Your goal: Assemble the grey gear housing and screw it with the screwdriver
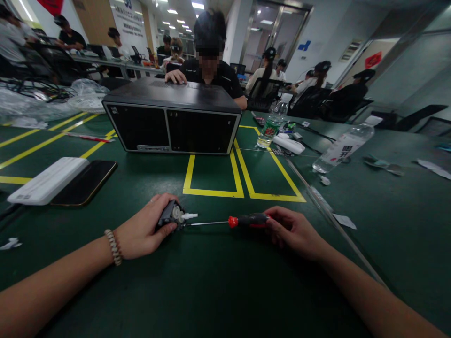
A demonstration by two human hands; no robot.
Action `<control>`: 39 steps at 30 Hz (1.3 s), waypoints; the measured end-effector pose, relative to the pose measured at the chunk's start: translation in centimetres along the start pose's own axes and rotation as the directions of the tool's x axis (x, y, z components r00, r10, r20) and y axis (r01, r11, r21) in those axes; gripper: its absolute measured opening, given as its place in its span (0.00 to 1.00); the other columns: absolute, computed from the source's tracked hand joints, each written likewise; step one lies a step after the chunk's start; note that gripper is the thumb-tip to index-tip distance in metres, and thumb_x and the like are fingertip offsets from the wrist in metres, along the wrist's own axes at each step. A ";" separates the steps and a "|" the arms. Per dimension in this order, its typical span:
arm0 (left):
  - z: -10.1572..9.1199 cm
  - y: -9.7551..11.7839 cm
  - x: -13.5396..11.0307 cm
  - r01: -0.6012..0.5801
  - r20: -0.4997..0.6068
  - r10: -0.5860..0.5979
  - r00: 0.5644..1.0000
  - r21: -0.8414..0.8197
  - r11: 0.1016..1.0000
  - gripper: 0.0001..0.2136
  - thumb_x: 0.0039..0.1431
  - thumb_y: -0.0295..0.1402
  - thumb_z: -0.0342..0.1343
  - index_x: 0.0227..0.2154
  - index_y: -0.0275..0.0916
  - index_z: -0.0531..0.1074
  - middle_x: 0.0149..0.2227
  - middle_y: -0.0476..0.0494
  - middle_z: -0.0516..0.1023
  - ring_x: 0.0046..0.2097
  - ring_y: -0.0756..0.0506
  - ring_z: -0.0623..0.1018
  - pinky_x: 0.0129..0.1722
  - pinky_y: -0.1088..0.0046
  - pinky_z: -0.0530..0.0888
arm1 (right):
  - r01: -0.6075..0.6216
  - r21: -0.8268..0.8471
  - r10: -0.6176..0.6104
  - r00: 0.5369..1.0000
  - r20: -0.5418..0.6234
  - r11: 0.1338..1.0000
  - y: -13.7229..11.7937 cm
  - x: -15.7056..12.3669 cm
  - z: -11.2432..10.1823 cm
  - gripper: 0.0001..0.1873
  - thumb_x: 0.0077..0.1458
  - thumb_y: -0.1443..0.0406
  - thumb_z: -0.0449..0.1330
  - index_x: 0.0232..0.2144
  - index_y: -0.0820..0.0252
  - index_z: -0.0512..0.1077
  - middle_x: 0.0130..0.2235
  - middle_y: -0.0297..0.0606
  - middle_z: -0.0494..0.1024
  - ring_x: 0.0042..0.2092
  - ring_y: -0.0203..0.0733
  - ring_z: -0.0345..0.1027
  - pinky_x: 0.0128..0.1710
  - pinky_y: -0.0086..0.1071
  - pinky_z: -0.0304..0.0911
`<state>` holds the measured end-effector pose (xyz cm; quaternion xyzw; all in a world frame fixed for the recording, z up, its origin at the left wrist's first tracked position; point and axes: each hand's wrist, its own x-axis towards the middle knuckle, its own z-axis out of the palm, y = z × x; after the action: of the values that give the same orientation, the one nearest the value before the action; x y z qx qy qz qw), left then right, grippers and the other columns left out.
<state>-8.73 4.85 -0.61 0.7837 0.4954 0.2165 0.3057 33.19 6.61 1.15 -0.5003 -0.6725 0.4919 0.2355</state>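
My left hand (pixel 146 230), with a beaded bracelet (pixel 113 247) at the wrist, is closed around a small dark gear assembly (pixel 172 213). Pale round gears and a white shaft (pixel 190 216) show on its right side. The fingers of my right hand (pixel 294 230) grip the end of a screwdriver (pixel 250 220) with a black and red handle. Its thin metal blade points left, and the tip meets the lower right edge of the gear assembly. Whether the tip sits in a screw is too small to tell. Both hands are just over the green table (pixel 211 291).
A black computer case (pixel 200 131) lies ahead, with a person's hand (pixel 176 76) on top. To the left are a white power bank (pixel 49 180) and a phone (pixel 84 183). Two bottles, one green-labelled (pixel 270 126) and one white-labelled (pixel 343 148), stand right. Yellow tape (pixel 213 192) marks the table.
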 end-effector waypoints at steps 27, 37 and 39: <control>0.2 0.5 0.0 0.003 -0.044 -0.004 0.999 -0.011 1.000 0.18 0.67 0.36 0.54 0.57 0.42 0.63 0.51 0.36 0.73 0.49 0.35 0.75 0.50 0.48 0.74 | 0.003 -0.011 -0.003 1.000 -0.018 1.000 0.3 0.0 0.2 0.18 0.68 0.55 0.63 0.52 0.60 0.71 0.31 0.36 0.77 0.28 0.38 0.73 0.22 0.31 0.71; 0.4 0.4 -0.1 -0.024 -0.079 0.025 0.997 0.005 1.000 0.18 0.66 0.37 0.54 0.57 0.41 0.64 0.50 0.36 0.74 0.48 0.36 0.75 0.49 0.49 0.74 | 0.009 0.020 -0.008 0.999 -0.036 1.000 0.1 -0.2 0.3 0.22 0.62 0.63 0.67 0.56 0.55 0.68 0.41 0.40 0.80 0.30 0.39 0.76 0.23 0.31 0.72; 0.4 0.5 -0.1 -0.017 -0.074 0.017 0.997 0.006 1.000 0.18 0.66 0.37 0.54 0.57 0.41 0.64 0.50 0.36 0.74 0.47 0.36 0.75 0.48 0.50 0.74 | 0.002 0.005 -0.001 1.000 -0.029 1.000 0.3 -0.2 0.1 0.20 0.64 0.63 0.66 0.55 0.56 0.69 0.39 0.39 0.80 0.30 0.40 0.76 0.23 0.31 0.72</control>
<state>-8.20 4.49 -0.55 0.7803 0.5002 0.2465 0.2833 33.29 6.39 0.88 -0.5064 -0.6681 0.4860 0.2469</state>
